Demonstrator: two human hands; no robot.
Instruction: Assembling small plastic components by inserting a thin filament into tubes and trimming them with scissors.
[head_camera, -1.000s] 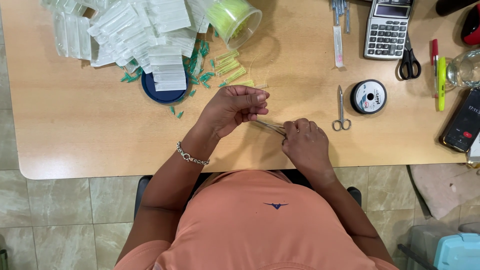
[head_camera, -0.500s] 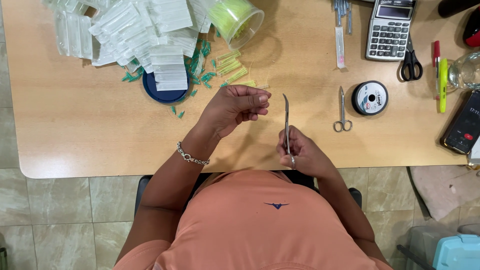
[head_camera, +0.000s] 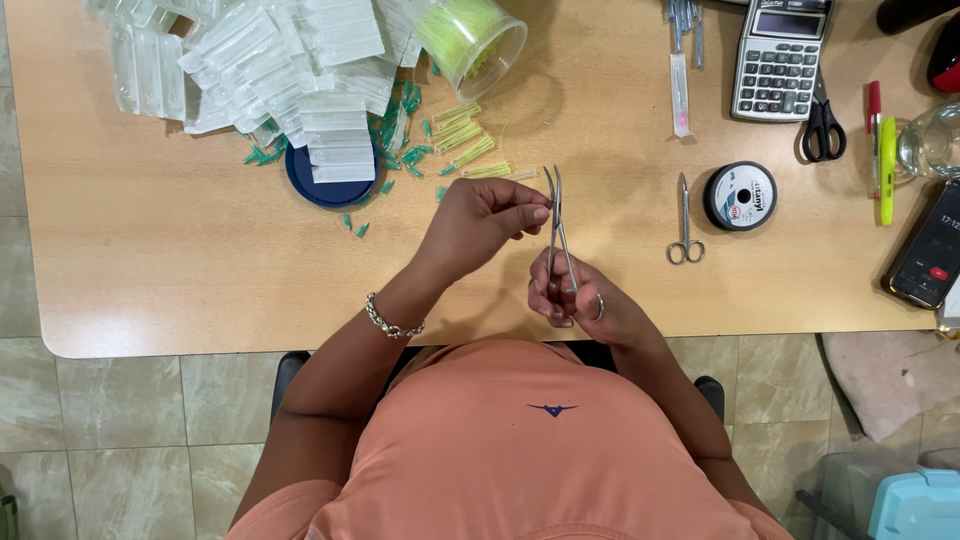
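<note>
A seated person's right hand (head_camera: 575, 300) grips slim steel forceps (head_camera: 558, 225) by the finger rings, tips up above the wooden table (head_camera: 150, 260); the left hand (head_camera: 485, 215) pinches shut beside the blades, contents too small to tell. Stiff, light, slippery, the tool looks best held at its rings. Beyond lie small scissors (head_camera: 684, 225) and a thread spool (head_camera: 741, 196).
</note>
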